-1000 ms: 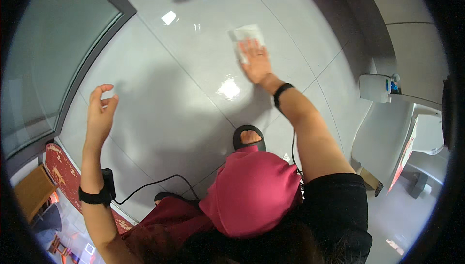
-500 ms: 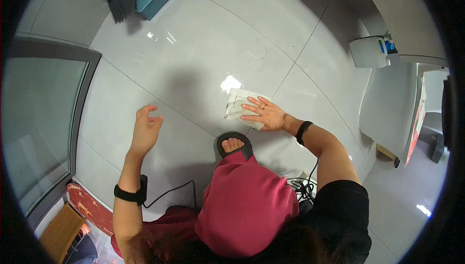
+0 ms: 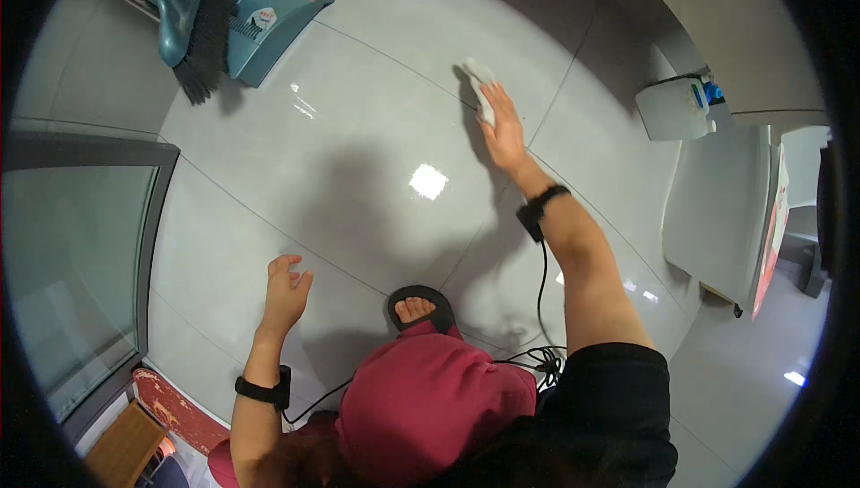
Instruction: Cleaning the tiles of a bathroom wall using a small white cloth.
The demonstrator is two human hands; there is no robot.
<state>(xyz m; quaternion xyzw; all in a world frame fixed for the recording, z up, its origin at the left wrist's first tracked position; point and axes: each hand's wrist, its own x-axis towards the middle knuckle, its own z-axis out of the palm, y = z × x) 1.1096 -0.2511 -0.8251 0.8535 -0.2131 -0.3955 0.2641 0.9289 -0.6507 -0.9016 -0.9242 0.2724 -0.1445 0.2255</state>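
A white cloth [image 3: 478, 70] is in my right hand [image 3: 507, 134], which reaches forward over the glossy light floor tiles [image 3: 376, 94]. The hand is turned on its side, and its fingers press along the cloth, hiding part of it. A dark shadow beside them suggests that hand and cloth are off the floor. My left hand [image 3: 286, 294] hangs at the left over the tiles with nothing in it. Its fingers are loosely bent and the thumb stands apart.
A teal broom [image 3: 190, 26] and dustpan [image 3: 269, 31] are at the far left. A glass panel [image 3: 81, 264] with a grey frame stands left. On the right is a whitish plastic jug [image 3: 674, 112]. Black cables [image 3: 544, 361] lie beside my sandalled foot [image 3: 416, 310].
My right hand has gone from resting flat on the spread cloth to farther forward, with the cloth now bunched in it. The left hand appears lower in view.
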